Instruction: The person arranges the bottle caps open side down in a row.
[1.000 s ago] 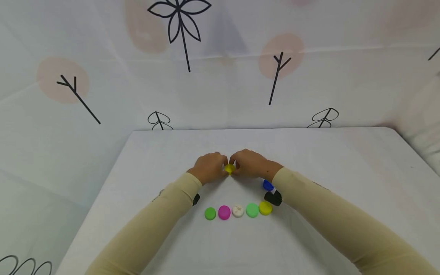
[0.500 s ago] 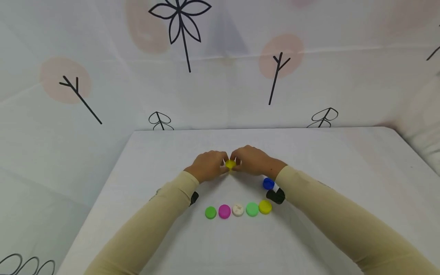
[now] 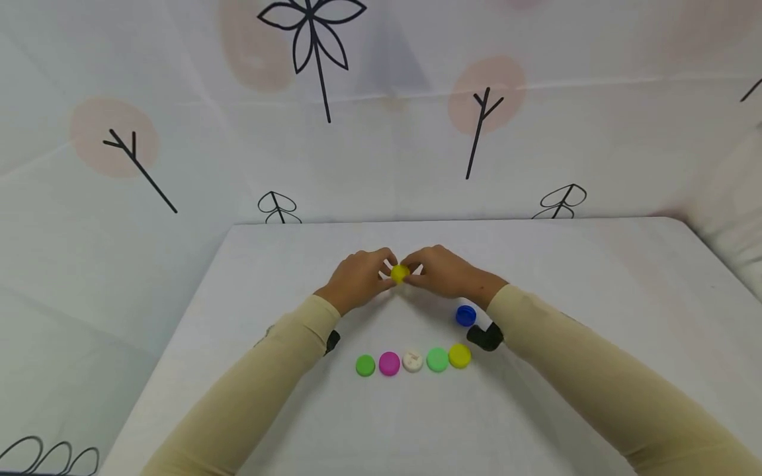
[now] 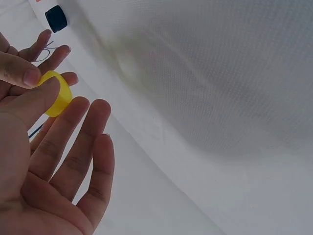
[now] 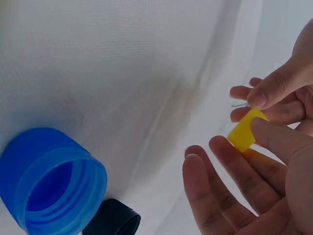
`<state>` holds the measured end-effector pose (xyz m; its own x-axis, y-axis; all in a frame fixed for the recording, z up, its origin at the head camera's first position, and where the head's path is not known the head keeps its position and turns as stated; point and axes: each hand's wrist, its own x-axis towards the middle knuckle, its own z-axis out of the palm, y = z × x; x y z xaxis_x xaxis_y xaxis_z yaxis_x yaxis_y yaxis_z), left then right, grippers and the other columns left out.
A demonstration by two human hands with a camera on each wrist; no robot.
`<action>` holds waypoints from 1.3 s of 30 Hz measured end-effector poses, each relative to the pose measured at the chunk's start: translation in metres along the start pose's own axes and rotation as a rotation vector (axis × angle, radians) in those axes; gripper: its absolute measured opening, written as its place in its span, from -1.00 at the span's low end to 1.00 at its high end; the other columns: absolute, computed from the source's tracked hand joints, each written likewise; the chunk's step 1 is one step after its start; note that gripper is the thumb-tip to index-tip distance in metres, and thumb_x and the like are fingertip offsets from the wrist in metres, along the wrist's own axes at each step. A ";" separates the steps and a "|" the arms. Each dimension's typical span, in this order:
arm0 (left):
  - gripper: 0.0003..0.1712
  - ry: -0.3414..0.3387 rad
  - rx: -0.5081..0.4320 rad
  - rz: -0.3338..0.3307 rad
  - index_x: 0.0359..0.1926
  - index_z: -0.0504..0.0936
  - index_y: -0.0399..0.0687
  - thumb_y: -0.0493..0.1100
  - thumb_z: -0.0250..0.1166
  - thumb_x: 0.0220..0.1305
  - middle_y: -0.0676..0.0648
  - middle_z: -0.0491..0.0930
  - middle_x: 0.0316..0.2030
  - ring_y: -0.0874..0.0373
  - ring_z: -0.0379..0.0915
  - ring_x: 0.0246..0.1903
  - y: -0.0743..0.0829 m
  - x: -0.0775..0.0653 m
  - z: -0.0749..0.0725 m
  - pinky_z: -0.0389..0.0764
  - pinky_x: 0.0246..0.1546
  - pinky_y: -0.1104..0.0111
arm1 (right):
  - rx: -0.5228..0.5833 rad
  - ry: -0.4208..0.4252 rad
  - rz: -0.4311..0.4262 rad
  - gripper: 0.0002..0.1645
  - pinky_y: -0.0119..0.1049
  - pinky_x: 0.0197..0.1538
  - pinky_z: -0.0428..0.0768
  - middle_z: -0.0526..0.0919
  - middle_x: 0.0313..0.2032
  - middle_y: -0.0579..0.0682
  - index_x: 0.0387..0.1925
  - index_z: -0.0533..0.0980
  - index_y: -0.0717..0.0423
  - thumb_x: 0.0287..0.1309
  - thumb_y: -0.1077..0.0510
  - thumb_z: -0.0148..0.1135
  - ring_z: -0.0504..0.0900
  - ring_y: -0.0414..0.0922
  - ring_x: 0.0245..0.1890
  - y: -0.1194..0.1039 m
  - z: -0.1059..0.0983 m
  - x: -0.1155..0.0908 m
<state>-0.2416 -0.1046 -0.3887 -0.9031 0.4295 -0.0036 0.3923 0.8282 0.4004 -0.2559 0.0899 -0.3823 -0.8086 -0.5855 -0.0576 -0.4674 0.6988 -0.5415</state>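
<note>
A small yellow bottle cap [image 3: 400, 274] is held off the table between both hands, near the middle of the head view. My left hand [image 3: 357, 277] pinches it from the left between thumb and fingers. From the right side, my right hand [image 3: 443, 271] pinches the same cap. Both thumbs bear on the yellow cap [image 5: 247, 130] in the right wrist view. There, the right hand's other fingers spread loosely below it. Nearest to the right wrist lies a blue cap [image 3: 465, 315], its hollow, ridged inside visible in the right wrist view.
Closer to the body, a row of caps lies on the white table [image 3: 333, 423]: green [image 3: 366, 365], magenta [image 3: 389, 363], white [image 3: 413, 361], light green [image 3: 437, 359] and yellow [image 3: 460, 356]. A dark cap [image 5: 112, 218] stands beside the blue one. Patterned cloth [image 3: 381, 158] hangs behind.
Both hands have shifted slightly away from the body with the yellow cap, and the cap shows more of its round face. The right forearm has uncovered more of the blue cap.
</note>
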 end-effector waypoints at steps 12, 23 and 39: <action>-0.62 0.018 -0.042 -0.015 0.12 0.62 -0.05 -0.07 0.36 0.32 -0.02 0.75 -0.03 0.10 0.66 0.01 -0.001 0.000 0.001 0.60 0.14 0.21 | 0.090 0.062 0.016 -0.56 -0.19 -0.04 0.71 0.74 -0.01 0.12 0.18 0.58 0.20 0.29 0.16 0.31 0.73 0.01 -0.05 0.004 -0.002 -0.006; -0.60 0.075 -0.149 -0.022 0.22 0.60 -0.01 -0.03 0.23 0.44 0.00 0.71 0.07 0.10 0.66 0.04 -0.002 -0.002 0.003 0.63 0.12 0.24 | 0.206 0.105 0.054 -0.59 -0.30 -0.28 0.68 0.71 0.05 0.11 0.20 0.58 0.08 0.41 0.06 0.19 0.73 0.04 -0.28 0.009 -0.002 -0.009; -0.47 0.261 -0.264 0.044 0.30 0.53 -0.08 -0.08 0.33 0.35 -0.05 0.77 -0.08 0.13 0.74 -0.13 0.019 -0.016 -0.002 0.69 -0.06 0.37 | 0.374 0.248 0.076 -0.62 -0.21 -0.21 0.73 0.73 -0.05 0.13 0.22 0.38 -0.04 0.45 0.05 0.13 0.74 0.11 -0.23 -0.003 -0.010 -0.025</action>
<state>-0.2203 -0.0967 -0.3794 -0.9139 0.3280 0.2391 0.4038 0.6747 0.6179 -0.2374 0.1063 -0.3708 -0.9179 -0.3907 0.0691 -0.2793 0.5125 -0.8120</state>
